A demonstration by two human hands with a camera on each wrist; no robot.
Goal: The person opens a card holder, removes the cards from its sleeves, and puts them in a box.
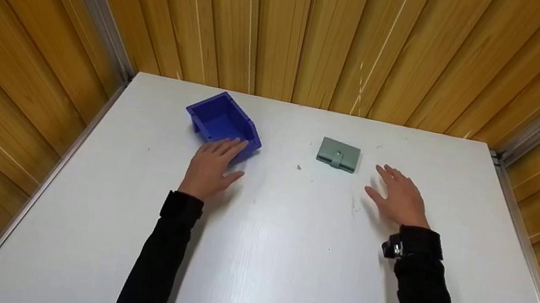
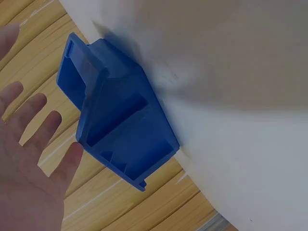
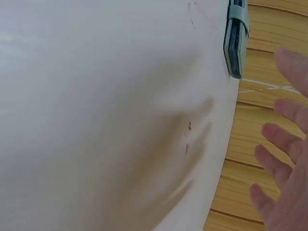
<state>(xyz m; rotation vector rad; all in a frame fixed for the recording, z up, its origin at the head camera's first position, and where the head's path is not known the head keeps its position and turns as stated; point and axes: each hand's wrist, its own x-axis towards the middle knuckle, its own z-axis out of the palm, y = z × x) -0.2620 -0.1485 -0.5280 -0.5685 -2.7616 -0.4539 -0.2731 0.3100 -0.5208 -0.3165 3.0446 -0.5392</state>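
On the far left part of the white table sits a blue plastic bin point(image 1: 223, 118), its open top facing up in the head view. My left hand point(image 1: 211, 169) is at the bin's near side with fingers extended, overlapping its edge. In the left wrist view the spread fingers point(image 2: 41, 120) are beside the bin point(image 2: 130, 130). A green wallet point(image 1: 339, 155) with a snap strap lies flat right of the middle. To the right of it my right hand point(image 1: 398, 198) hovers with fingers spread, holding nothing. The wallet's edge point(image 3: 236, 43) shows at the top of the right wrist view.
The white table point(image 1: 251, 259) is bordered by wood-patterned panels point(image 1: 281, 26) at the back and both sides. Grey metal posts point(image 1: 101, 5) stand at the back corners. Small dark marks dot the tabletop near the wallet.
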